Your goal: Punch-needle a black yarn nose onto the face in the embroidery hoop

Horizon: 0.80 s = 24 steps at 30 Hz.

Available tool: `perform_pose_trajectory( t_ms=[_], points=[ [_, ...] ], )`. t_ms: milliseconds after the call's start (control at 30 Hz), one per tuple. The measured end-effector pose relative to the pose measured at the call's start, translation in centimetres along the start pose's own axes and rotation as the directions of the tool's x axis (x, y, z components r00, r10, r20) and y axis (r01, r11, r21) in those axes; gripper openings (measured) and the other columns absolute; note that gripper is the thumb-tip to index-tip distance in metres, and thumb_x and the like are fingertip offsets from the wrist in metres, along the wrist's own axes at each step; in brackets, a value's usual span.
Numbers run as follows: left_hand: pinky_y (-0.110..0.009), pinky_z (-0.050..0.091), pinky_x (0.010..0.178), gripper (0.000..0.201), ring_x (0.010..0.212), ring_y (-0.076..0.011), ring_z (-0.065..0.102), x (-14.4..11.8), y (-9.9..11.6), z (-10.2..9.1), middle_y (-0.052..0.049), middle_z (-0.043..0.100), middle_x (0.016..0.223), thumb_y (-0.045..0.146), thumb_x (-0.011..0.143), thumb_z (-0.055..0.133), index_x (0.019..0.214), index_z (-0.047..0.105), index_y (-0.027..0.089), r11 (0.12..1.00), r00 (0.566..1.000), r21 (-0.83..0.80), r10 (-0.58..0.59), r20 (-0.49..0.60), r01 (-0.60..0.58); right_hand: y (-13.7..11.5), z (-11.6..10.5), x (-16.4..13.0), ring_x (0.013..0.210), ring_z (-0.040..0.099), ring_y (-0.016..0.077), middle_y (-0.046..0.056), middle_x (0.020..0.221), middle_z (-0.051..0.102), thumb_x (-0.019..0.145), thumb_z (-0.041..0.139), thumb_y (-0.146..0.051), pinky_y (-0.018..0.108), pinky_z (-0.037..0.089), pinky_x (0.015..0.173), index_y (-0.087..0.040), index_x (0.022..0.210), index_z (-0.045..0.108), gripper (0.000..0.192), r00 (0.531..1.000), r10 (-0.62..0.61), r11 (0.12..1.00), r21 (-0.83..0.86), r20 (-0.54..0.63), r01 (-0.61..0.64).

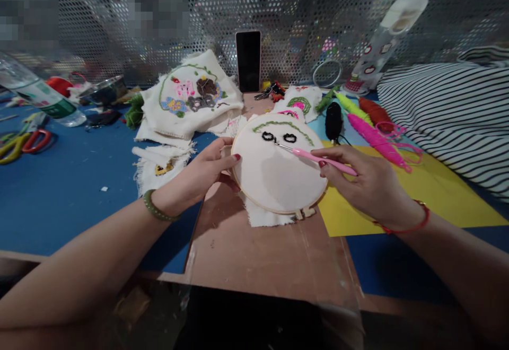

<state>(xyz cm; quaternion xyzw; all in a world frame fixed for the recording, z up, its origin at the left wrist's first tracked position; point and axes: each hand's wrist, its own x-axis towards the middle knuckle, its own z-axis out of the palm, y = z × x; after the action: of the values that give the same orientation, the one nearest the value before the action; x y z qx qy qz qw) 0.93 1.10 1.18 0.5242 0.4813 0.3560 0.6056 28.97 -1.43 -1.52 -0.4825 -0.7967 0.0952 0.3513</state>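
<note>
My left hand (196,175) grips the left rim of a wooden embroidery hoop (278,172) with white cloth stretched in it. The cloth shows a green stitched arc and two black loops near the top. My right hand (366,183) holds a pink punch needle (318,158) like a pen, its metal tip touching the cloth between the two black loops. The hoop rests tilted over a brown board (258,249) at the table's front.
Finished embroidered cloths (191,98) lie behind, a dark phone (248,61) leans on the mesh wall. Yarn skeins (374,135) and a yellow sheet (437,191) are right, striped fabric (449,111) far right. Scissors (24,143) and a bottle (40,98) are left.
</note>
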Motion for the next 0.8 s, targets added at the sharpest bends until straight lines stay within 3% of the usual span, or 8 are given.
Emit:
perform_pose_trajectory(
  t_ms=[800],
  points=[
    [-0.026,0.058,0.052,0.034,0.071,-0.0161,0.065,0.07,-0.26,-0.16,-0.008,0.071,0.098,0.022,0.09,0.065,0.121,0.054,0.017,1.0,1.0,0.0,0.011,-0.001,-0.011,0.21,-0.09,-0.19,0.09,0.076,0.0269,0.004,0.109,0.078,0.098,0.052,-0.029,0.04,0.06,0.072,-0.03,0.116,0.067,0.023,1.0,0.009,1.0,-0.018,0.004,-0.009]
  ],
)
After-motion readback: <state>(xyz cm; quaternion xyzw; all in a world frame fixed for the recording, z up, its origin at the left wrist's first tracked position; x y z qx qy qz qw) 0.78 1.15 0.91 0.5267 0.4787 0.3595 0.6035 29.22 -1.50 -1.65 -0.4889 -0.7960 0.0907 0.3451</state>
